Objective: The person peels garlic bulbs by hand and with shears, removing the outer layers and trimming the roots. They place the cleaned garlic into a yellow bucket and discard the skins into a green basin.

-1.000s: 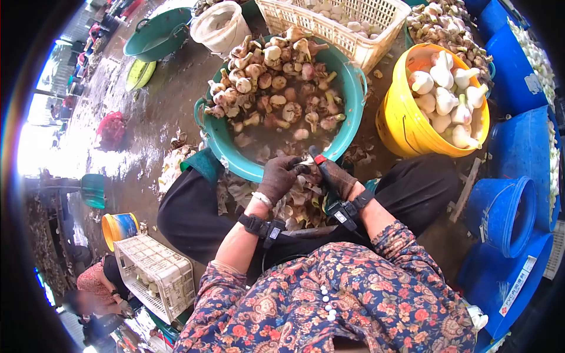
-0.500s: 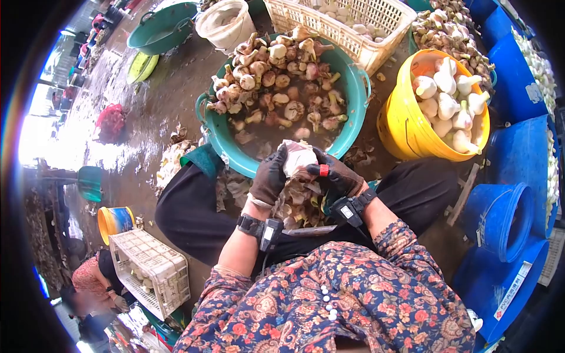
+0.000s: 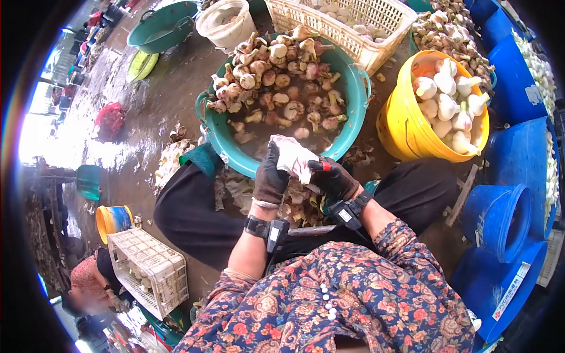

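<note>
Gloved in dark fabric, my left hand (image 3: 271,179) is wrapped round the left side of a pale pink-white garlic bulb (image 3: 292,156). My right hand (image 3: 334,178), in a dark glove with a red band on one finger, pinches the bulb's lower right end. The bulb is over the near rim of a green tub (image 3: 226,157), which holds many unpeeled garlic bulbs (image 3: 282,79) and murky water. Loose husks (image 3: 297,206) lie below my hands, between my legs. To the right stands a yellow bucket (image 3: 393,120) with whitish garlic bulbs (image 3: 447,106).
White crates stand behind the tub (image 3: 376,53) and at lower left (image 3: 147,265). A white bucket (image 3: 226,29) and another green tub (image 3: 162,29) are at the back. Blue containers (image 3: 497,217) line the right side. A person (image 3: 94,276) sits at lower left.
Both hands have shifted slightly, the left one upward. The bulb has been turned, and its lower end now points toward my right hand, with more smooth pale surface showing.
</note>
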A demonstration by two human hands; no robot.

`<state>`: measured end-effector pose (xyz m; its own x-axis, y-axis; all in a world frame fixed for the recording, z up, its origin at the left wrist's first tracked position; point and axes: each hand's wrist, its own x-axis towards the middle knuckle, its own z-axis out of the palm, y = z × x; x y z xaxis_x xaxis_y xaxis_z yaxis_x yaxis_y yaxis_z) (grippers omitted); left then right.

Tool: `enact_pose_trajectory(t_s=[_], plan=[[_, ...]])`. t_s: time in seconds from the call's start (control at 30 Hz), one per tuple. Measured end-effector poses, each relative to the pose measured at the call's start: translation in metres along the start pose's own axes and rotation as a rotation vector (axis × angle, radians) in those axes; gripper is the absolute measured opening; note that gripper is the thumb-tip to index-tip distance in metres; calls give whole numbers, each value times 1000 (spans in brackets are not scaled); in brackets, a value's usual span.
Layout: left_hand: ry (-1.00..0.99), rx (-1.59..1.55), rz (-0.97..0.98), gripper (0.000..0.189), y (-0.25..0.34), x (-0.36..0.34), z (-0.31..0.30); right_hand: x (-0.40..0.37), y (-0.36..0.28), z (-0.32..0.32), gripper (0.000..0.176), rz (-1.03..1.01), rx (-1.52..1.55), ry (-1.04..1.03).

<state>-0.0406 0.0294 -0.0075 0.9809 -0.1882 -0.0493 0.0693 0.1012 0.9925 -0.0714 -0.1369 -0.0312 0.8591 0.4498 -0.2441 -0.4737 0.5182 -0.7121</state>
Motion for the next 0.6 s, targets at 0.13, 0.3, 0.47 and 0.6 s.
enact_pose_trajectory(t_s=[0.13, 0.3, 0.47, 0.6], plan=[[85, -269, -22, 40, -18, 3, -6, 1, 29, -16, 28, -311, -331, -47], [236, 724, 249, 26, -20, 3, -82, -1, 8, -6, 38, -214, 824, -501], [102, 737, -286, 58, -4, -11, -84, 5, 11, -11, 49, 38, 869, -213], [25, 531, -238, 52, 25, -9, -32, 0, -6, 11, 44, -8, 610, -10]])
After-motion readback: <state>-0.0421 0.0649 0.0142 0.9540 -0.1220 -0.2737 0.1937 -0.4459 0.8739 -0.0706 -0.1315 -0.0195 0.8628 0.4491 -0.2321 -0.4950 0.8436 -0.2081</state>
